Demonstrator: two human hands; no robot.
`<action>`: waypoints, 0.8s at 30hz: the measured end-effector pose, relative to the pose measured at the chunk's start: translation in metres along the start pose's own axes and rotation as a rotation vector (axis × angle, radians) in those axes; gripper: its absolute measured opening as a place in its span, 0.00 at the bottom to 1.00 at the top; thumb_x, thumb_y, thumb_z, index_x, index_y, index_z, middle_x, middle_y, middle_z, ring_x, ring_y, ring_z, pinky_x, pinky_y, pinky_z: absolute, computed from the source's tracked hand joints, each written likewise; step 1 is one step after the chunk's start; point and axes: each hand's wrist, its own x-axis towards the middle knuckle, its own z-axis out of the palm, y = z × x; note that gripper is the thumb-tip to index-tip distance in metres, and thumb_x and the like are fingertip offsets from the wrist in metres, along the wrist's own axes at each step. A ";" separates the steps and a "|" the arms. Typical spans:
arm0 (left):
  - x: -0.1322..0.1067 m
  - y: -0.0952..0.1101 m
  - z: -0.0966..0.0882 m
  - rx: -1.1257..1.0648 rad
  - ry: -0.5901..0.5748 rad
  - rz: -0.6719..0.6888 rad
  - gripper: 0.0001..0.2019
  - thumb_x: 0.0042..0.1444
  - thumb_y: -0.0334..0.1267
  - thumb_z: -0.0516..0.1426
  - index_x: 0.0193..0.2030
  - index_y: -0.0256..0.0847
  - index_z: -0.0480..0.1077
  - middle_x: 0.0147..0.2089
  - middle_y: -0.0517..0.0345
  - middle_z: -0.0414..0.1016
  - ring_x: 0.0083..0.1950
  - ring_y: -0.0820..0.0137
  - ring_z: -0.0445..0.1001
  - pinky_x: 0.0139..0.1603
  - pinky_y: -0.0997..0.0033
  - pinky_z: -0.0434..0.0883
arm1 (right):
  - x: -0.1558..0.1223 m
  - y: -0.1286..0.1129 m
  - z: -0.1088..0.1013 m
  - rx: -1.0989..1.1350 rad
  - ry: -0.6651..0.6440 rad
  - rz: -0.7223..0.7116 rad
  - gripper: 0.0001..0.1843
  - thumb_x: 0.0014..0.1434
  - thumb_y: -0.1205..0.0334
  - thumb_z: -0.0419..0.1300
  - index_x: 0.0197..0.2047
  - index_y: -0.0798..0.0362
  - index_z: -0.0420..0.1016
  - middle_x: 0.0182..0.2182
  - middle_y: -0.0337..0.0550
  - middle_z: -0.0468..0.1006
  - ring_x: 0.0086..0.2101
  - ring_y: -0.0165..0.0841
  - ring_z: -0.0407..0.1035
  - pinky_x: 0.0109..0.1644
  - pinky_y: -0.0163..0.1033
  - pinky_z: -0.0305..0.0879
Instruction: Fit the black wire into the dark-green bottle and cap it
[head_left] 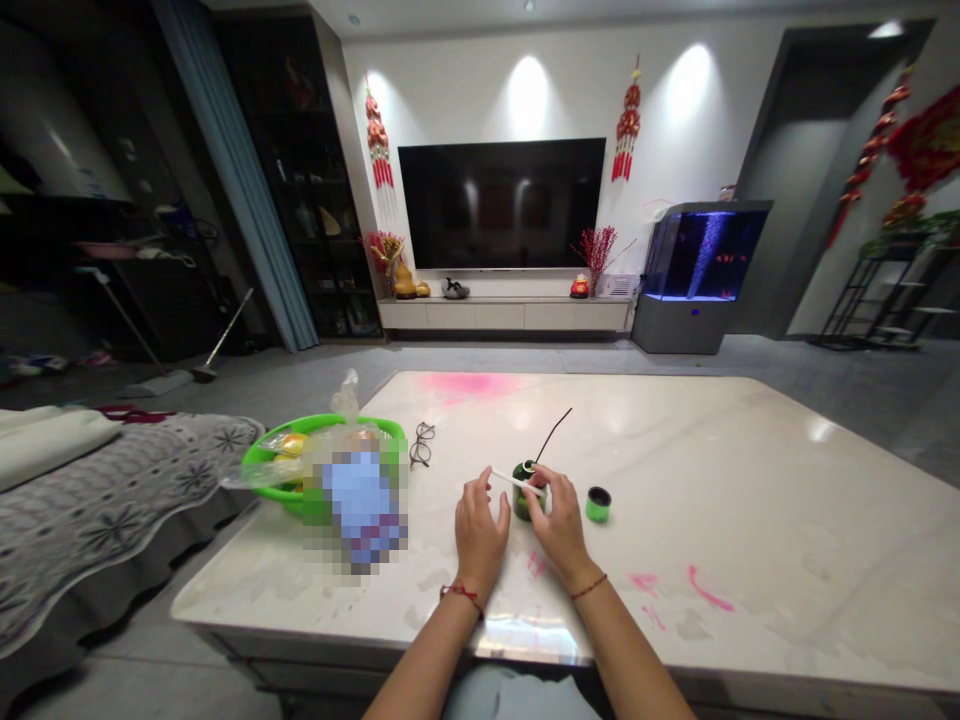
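A: What's happening?
B: Right hand (561,522) curled, fingers pinching a white stick (516,480) against a dark green bottle (520,505), lower middle of frame, on the marble table (750,520).
A: Left hand (478,530)?
B: Open, fingers loosely spread, just beside the stick's end. Can't tell if touching.
A: Around that?
B: Black wire (553,436) seems to rise from the bottle's top. Green cap (598,505) sits just right, apart from it. Glasses (421,445) and green basket (352,423) left of the hands.
A: Current state?
B: Stick held at the bottle, cap off to one side.
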 end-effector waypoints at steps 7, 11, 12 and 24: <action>0.001 -0.005 0.000 0.109 0.006 -0.116 0.11 0.58 0.40 0.50 0.45 0.39 0.67 0.39 0.52 0.68 0.39 0.65 0.70 0.39 0.64 0.67 | 0.000 0.000 -0.001 0.012 0.012 0.024 0.16 0.58 0.63 0.54 0.51 0.52 0.63 0.34 0.43 0.74 0.37 0.36 0.67 0.46 0.46 0.63; 0.001 -0.005 0.001 0.112 0.050 -0.137 0.15 0.58 0.41 0.50 0.51 0.39 0.63 0.39 0.53 0.68 0.38 0.66 0.70 0.38 0.64 0.67 | 0.001 -0.001 -0.001 0.009 0.048 0.063 0.17 0.57 0.62 0.54 0.51 0.52 0.63 0.33 0.43 0.74 0.37 0.36 0.68 0.47 0.47 0.63; 0.001 -0.005 0.001 0.117 0.056 -0.136 0.17 0.58 0.41 0.50 0.53 0.39 0.62 0.39 0.53 0.68 0.38 0.66 0.70 0.38 0.65 0.67 | 0.001 -0.001 -0.001 0.012 0.049 0.069 0.17 0.57 0.62 0.55 0.51 0.52 0.63 0.33 0.43 0.74 0.37 0.36 0.68 0.47 0.47 0.63; 0.004 -0.004 -0.003 0.068 -0.002 -0.079 0.10 0.57 0.38 0.52 0.42 0.41 0.71 0.37 0.54 0.67 0.37 0.67 0.70 0.38 0.66 0.67 | 0.001 0.000 0.000 0.215 0.084 0.227 0.18 0.56 0.61 0.57 0.49 0.54 0.63 0.36 0.45 0.74 0.39 0.35 0.69 0.49 0.47 0.64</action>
